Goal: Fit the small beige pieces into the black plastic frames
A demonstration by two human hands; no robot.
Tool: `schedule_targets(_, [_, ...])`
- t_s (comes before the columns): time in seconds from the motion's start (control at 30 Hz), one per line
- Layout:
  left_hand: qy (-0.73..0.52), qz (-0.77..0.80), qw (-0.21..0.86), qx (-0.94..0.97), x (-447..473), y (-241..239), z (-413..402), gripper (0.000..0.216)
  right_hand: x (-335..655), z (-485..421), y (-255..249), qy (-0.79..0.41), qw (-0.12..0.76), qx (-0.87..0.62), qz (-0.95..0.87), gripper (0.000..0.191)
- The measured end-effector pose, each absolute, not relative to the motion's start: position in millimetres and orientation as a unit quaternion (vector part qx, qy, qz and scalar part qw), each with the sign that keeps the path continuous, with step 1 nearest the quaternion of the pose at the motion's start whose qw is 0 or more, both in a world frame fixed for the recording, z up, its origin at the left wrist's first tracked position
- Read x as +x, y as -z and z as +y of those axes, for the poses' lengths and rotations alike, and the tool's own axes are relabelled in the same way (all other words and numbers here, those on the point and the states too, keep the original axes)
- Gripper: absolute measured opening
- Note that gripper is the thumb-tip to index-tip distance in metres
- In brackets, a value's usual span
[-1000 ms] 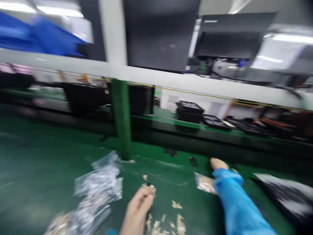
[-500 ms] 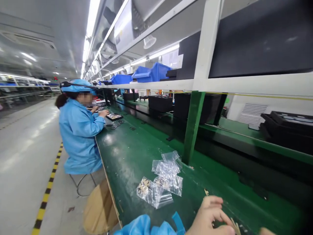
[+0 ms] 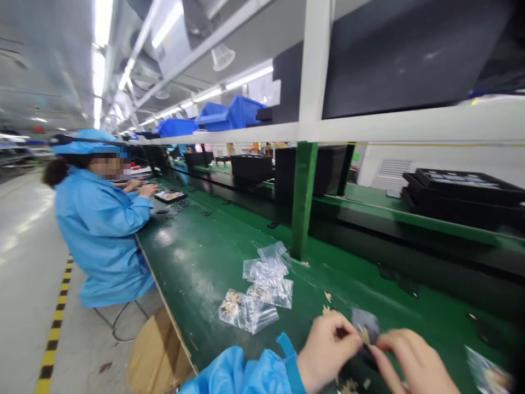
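Low at the right of the head view, my left hand (image 3: 328, 347) is closed in a pinch, thumb against fingers, on a small beige piece (image 3: 363, 332). Close beside it, my right hand (image 3: 418, 361) has its fingers bent together at the same spot; what they hold is blurred. A grey, soft-looking flat thing (image 3: 366, 322) shows just beyond my fingertips; I cannot tell whether it is a bag. More small beige pieces (image 3: 348, 386) lie below my hands, partly hidden. Left of my hands, clear plastic bags (image 3: 266, 273) lie piled, some with beige pieces inside.
A green workbench (image 3: 197, 257) runs away to the left, where a co-worker in blue (image 3: 102, 219) sits over a black tray (image 3: 170, 196). A green post (image 3: 303, 202) rises behind the bags. Another clear bag (image 3: 488, 366) lies at right. A round stool (image 3: 159, 355) stands at the bench edge.
My view has turned to the right. My right hand has come into view and met my left hand, whose fingers have closed into a pinch.
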State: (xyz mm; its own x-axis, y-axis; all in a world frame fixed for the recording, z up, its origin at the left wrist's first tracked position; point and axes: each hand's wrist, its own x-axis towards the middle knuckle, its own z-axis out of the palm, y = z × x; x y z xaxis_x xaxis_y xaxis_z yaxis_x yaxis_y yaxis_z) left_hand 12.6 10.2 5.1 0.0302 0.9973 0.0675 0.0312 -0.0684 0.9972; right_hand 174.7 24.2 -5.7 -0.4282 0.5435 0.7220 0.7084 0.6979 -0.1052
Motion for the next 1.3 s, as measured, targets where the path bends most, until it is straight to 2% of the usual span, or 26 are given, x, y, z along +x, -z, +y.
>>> schedule_targets(0.17, [-0.488,0.447,0.528,0.532,5.2,-11.2,3.6,0.013,139.8,-6.1,-18.7,0.123,0.371,-0.384,-0.837,0.017])
schedule_targets(0.47, [-0.468,0.444,0.448,0.619,-3.4,-11.9,0.6,0.013,144.6,-6.5,-15.9,0.077,0.361,-0.424,-0.827,0.014])
schedule_targets(0.8, [-0.431,0.456,0.378,0.681,-1.0,-12.1,-0.9,0.011,141.8,-5.8,-14.1,0.176,0.325,-0.420,-0.829,0.017])
schedule_targets(0.93, [-0.419,0.471,0.341,0.697,0.9,-11.7,-1.4,0.013,140.5,-6.9,-13.0,0.169,0.327,-0.428,-0.825,0.018])
schedule_targets(1.3, [-0.413,0.473,0.327,0.706,1.7,-9.0,-1.3,0.012,136.5,-9.9,-13.0,0.172,0.334,-0.438,-0.817,0.020])
